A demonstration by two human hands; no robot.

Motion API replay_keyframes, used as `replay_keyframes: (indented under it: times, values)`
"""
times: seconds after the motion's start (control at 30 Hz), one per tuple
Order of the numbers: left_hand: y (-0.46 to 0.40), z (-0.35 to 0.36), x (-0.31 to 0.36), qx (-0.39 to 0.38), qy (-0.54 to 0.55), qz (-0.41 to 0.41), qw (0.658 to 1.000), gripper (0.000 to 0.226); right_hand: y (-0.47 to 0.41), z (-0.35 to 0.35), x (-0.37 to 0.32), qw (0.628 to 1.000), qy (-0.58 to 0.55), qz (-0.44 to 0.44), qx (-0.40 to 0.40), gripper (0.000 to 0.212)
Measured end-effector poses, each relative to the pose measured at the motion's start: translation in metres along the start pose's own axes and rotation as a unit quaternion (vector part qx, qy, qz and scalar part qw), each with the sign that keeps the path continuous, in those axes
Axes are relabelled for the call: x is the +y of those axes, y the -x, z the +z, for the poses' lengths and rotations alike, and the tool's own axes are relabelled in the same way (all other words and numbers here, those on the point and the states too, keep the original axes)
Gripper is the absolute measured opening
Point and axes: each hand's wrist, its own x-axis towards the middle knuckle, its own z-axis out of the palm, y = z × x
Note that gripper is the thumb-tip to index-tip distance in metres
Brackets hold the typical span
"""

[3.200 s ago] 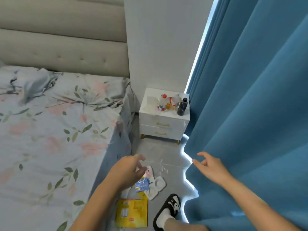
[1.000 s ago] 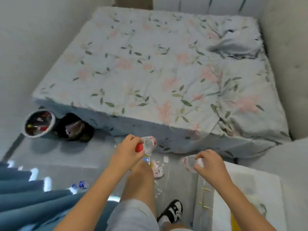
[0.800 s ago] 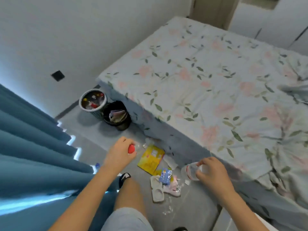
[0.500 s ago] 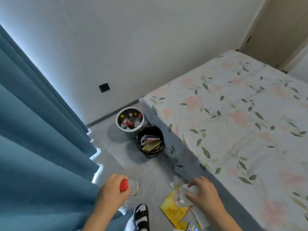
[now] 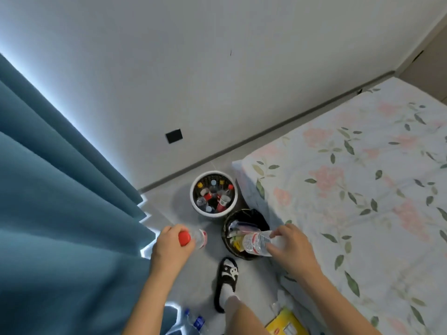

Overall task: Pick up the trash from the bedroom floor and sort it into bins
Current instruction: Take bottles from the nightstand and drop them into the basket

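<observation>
Partly hidden, the red-capped bottle (image 5: 193, 238) shows only its cap and a short clear stretch beyond the left hand (image 5: 172, 247), whose fingers curl round its neck end; the fingertips themselves lie out of sight beneath the bottle. A second clear bottle (image 5: 257, 242), with a red-printed label, lies nearly level in the right hand (image 5: 291, 250), thumb and fingers pinching its near end, its far end over the rim of the black bin (image 5: 251, 215). Papers and wrappers fill that bin, though its contents are hard to make out singly. Just beyond it, touching or nearly so, stands the white bin (image 5: 214, 215) of bottles and caps, beside the corner of the floral bed (image 5: 350, 189). A yellow packet (image 5: 286, 321) and a blue-capped bottle (image 5: 196, 322) are cut off at the lower edge. Compared with half a second earlier, both bins stand closer below the hands, and the right-hand bottle has reached the black bin.
</observation>
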Motion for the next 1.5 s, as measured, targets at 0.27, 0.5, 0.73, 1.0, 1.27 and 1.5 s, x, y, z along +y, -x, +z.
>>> replay_keyframes:
  times: [0.27, 0.5, 0.73, 1.0, 1.27, 1.5]
  values:
    - [-0.168, 0.021, 0.025, -0.062, -0.048, 0.011, 0.997, 0.026, -0.149, 0.045, -0.023, 0.998, -0.039, 0.022, -0.042, 0.012]
    - [-0.298, 0.076, 0.015, -0.117, -0.051, 0.013, 0.992, 0.028, -0.268, 0.125, -0.022, 0.993, -0.088, 0.078, -0.024, 0.012]
    - [-0.426, 0.216, -0.046, -0.220, -0.086, 0.042, 0.971, 0.019, -0.380, 0.285, 0.033, 0.992, -0.076, 0.093, -0.047, 0.019]
    - [-0.488, 0.271, -0.088, -0.374, -0.271, 0.098, 0.882, 0.059, -0.412, 0.362, 0.056, 0.980, -0.110, 0.135, -0.100, 0.057]
    - [-0.473, 0.244, 0.011, -0.323, -0.284, 0.287, 0.856, 0.045, -0.356, 0.285, 0.076, 0.958, -0.146, 0.244, 0.036, 0.063]
    - [-0.373, 0.279, 0.119, -0.385, -0.267, 0.467, 0.750, 0.036, -0.193, 0.231, 0.145, 0.857, -0.174, 0.441, 0.199, 0.046]
